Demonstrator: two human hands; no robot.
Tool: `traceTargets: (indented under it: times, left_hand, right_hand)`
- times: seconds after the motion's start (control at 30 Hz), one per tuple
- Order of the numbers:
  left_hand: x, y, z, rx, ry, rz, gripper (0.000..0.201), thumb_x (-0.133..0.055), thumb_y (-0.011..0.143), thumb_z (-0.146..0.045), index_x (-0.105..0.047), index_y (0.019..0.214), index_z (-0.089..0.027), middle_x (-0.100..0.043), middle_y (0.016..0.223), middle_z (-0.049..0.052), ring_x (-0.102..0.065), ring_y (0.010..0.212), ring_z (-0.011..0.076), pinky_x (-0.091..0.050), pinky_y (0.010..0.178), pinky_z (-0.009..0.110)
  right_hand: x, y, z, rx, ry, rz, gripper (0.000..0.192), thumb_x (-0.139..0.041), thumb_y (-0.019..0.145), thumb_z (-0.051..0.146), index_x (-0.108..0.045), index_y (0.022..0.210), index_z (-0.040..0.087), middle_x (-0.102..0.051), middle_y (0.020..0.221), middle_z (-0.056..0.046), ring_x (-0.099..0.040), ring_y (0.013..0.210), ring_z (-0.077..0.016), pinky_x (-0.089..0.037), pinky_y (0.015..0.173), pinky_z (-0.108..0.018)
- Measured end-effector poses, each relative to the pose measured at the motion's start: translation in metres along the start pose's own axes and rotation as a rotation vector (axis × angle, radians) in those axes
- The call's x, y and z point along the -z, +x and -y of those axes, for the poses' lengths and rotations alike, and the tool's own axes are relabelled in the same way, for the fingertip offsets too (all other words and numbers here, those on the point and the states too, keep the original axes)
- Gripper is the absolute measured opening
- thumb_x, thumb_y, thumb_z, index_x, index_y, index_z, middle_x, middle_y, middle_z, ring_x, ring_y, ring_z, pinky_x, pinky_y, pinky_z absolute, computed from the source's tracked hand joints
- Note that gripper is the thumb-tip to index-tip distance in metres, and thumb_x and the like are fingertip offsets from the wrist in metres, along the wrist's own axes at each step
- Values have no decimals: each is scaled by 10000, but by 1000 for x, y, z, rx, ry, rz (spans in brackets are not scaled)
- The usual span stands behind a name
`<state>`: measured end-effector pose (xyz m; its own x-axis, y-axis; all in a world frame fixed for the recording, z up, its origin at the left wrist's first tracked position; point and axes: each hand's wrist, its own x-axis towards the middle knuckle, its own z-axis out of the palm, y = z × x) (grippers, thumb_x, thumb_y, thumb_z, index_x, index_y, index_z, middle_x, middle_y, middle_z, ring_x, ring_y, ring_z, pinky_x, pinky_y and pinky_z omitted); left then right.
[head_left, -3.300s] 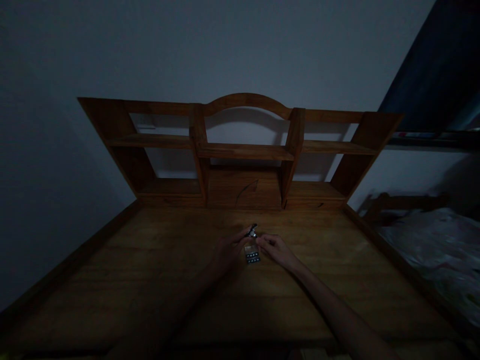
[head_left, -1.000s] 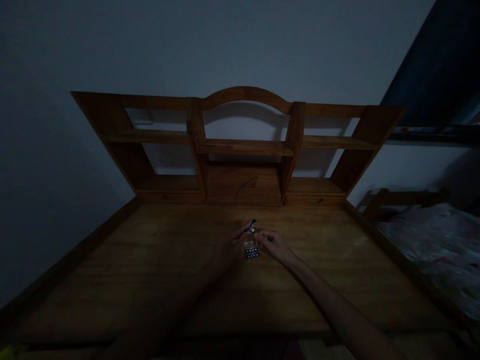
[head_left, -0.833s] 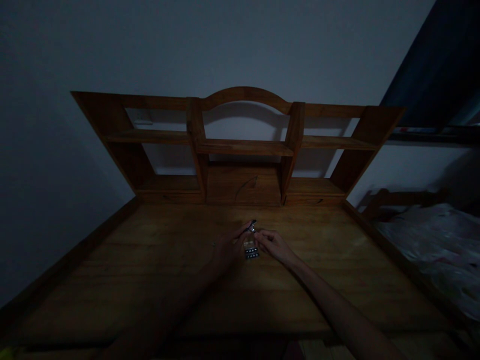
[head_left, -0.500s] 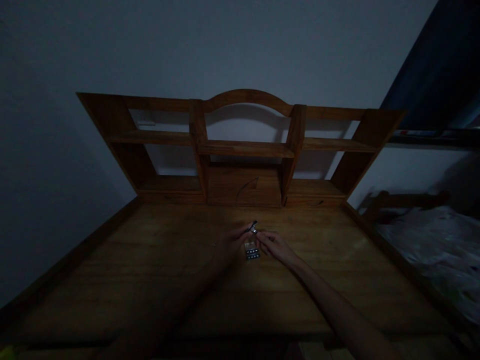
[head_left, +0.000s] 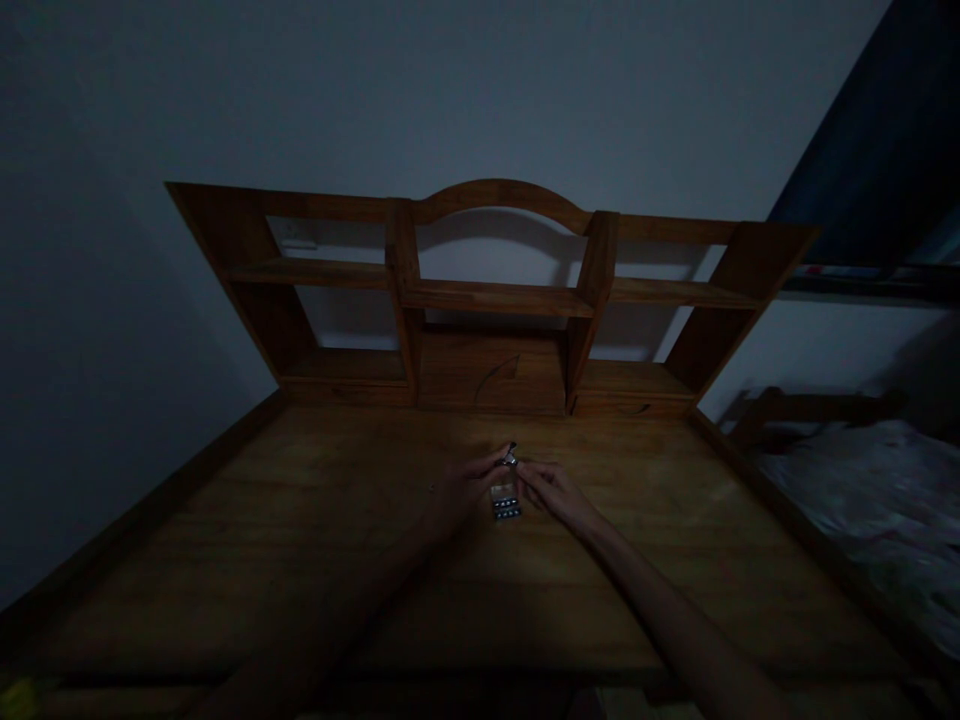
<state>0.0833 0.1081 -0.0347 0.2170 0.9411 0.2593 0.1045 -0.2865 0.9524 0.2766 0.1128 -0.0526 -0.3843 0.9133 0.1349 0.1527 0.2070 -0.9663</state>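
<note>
The room is dim, and both hands meet over the middle of a wooden desk [head_left: 300, 520]. The left hand [head_left: 459, 492] is drawn together, its fingertips pinched on a small dark metal tool [head_left: 510, 456] that juts up and away from the person at a slant; the light is too poor to say just what kind of tool it is. The right hand [head_left: 553, 492] comes in from the other side, fingers curled and close together, its fingertips right at the tool's lower end, touching or almost touching the left hand's fingertips. Whether the right hand grips the tool or something smaller at its tip cannot be told.

Just below the meeting fingertips, between the two hands and on the near side of the tool, a small rectangular card [head_left: 506, 502] lies flat on the desk. It carries rows of little pale shiny pieces on a dark ground; what they are is too small to make out. Neither hand clearly touches it, though both are just beside it.

Beyond the hands, at the far edge of the desk, stands a wooden shelf unit [head_left: 495, 298] with an arched top, against a plain wall [head_left: 450, 90]. Well off to the right hand's side, past the desk's edge, lies pale bedding [head_left: 870, 490].
</note>
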Motion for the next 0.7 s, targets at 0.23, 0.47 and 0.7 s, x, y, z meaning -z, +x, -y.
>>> traceTargets:
  times: [0.23,0.47,0.7]
  left_hand:
    - [-2,5,3,146,-318,47,433,-706,771,-386,-680,1145,-169,-682,1167,90,-624,1102,276,-456,1016,429]
    - [1,7,7,190,-434,76,466,-702,766,-441,-690,1115,-132,-703,1107,129,-655,1036,295,-468,985,437]
    - [2,6,4,206,-443,74,492,-715,738,-471,-702,1076,-113,-716,1064,138,-671,993,312,-475,970,456]
  right_hand:
    - [2,1,2,14,-38,-8,491,-462,903,574,-590,686,152,-400,562,31,-347,513,-98,-228,483,-237]
    - [3,-1,2,14,-42,40,488,-458,909,569,-606,705,151,-417,580,28,-359,526,-99,-241,489,-234]
    - [3,-2,4,-21,9,64,499,-477,883,604,-599,704,155,-384,547,40,-329,491,-96,-208,462,-235]
